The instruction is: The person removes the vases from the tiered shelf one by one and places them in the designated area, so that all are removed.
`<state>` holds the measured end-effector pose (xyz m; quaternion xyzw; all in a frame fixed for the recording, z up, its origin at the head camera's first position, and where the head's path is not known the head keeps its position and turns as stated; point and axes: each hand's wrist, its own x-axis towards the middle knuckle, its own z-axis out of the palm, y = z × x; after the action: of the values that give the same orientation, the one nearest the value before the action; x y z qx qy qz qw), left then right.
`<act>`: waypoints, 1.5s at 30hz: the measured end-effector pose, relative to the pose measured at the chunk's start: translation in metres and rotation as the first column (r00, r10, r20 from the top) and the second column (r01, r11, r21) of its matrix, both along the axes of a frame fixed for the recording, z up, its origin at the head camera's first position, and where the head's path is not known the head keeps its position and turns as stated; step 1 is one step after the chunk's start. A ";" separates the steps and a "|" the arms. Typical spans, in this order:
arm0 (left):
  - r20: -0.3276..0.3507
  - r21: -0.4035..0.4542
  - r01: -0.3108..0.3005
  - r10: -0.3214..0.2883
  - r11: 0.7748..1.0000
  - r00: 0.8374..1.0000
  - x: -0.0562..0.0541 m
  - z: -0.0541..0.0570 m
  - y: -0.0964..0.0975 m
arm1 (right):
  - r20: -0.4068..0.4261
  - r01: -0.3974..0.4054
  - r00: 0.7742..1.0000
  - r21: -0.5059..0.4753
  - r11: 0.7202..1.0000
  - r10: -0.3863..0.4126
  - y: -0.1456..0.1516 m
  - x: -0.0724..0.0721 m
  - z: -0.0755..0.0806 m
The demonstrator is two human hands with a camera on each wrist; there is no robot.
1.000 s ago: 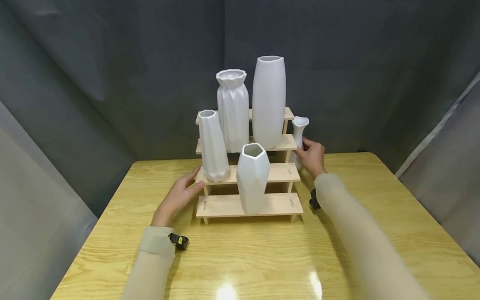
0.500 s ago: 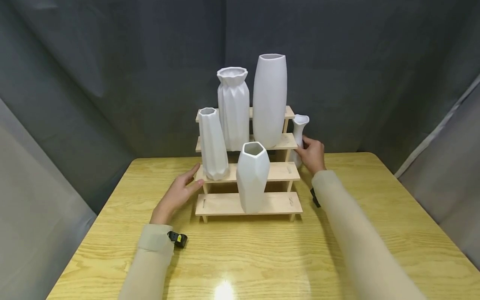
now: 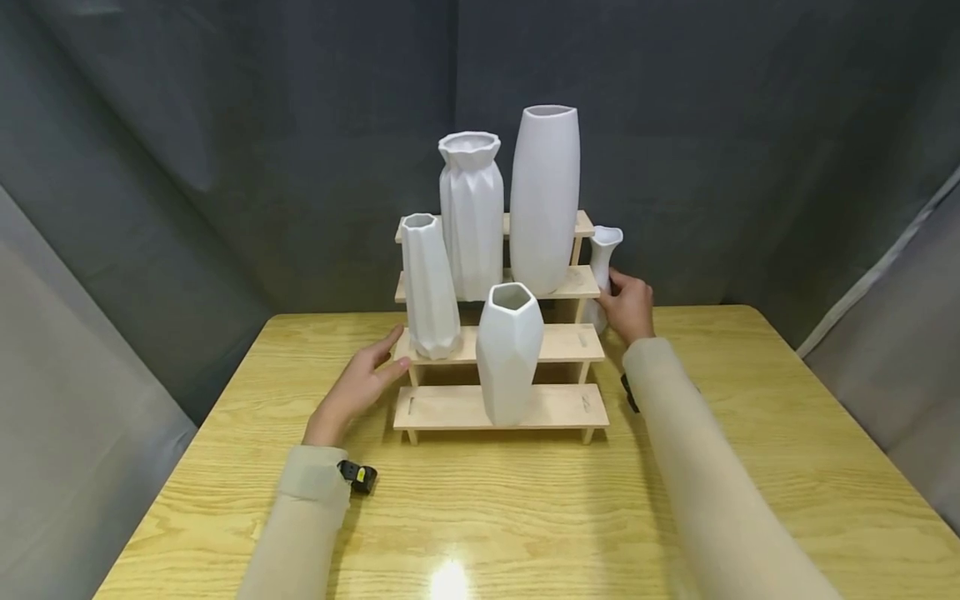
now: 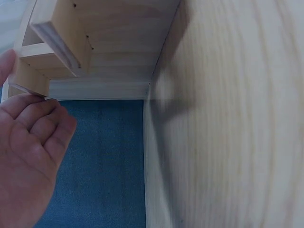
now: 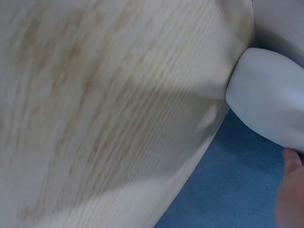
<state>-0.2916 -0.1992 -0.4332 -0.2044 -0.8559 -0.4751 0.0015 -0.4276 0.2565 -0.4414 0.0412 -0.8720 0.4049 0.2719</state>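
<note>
A tiered wooden display stand [image 3: 442,408] carries several white vases in the head view. My left hand [image 3: 362,385] holds the left end of its second-lowest board, thumb in front and fingers behind. Close up in the left wrist view, that hand [image 4: 31,142] has the wood between thumb and bent fingers. At the stand's right side, my right hand [image 3: 628,307] grips a slim white vase with a flared mouth [image 3: 602,258], upright behind the stand's edge. The right wrist view shows this vase's rounded lower body [image 5: 266,97] and part of my hand [image 5: 290,194].
On the stand are a faceted vase [image 3: 510,358] in front, a ribbed tapering vase [image 3: 431,292], a pleated vase with a ruffled neck [image 3: 472,225] and a tall smooth vase [image 3: 546,200]. Beneath is a wood-grain table [image 3: 480,525]; a dark curtain [image 3: 337,150] hangs close behind.
The head view has shifted slightly. Both hands keep their places on the stand and the slim vase, with no other visible change.
</note>
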 end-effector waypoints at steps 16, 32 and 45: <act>-0.011 -0.004 -0.009 0.009 1.000 1.000 -0.007 -0.005 -0.001 | -0.001 -0.058 0.998 -0.066 0.996 0.058 -0.004 -0.003 -0.009; -0.022 -0.011 0.003 -0.004 1.000 1.000 -0.011 -0.003 0.003 | 0.002 -0.022 1.000 -0.176 0.984 0.023 0.005 0.006 -0.019; -0.011 -0.023 -0.009 0.009 1.000 1.000 -0.014 -0.004 0.005 | 0.024 -0.034 0.999 -0.378 0.925 0.047 0.003 0.025 -0.016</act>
<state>-0.3055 -0.1947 -0.4368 -0.2033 -0.8622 -0.4640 0.0058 -0.4027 0.2590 -0.4577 -0.0007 -0.7811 0.5712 0.2520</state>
